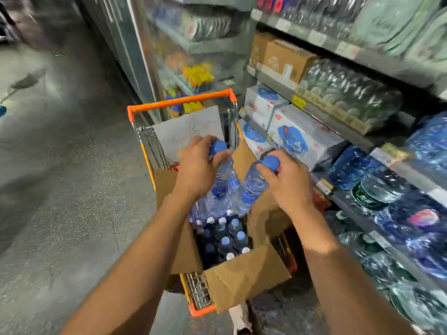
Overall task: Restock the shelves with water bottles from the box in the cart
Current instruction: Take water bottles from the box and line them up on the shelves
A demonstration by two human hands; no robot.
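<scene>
Head view. Open brown cardboard box [244,274] inside orange-framed wire cart [180,102]; packed with upright blue-capped bottles [226,240]. Left hand [199,165] curled round neck of clear blue-capped water bottle [223,172], above box. Right hand [291,183] gripping second clear blue-capped bottle [254,182] likewise. Grey metal shelves [362,56] at right, stocked with shrink-wrapped water packs [350,90].
</scene>
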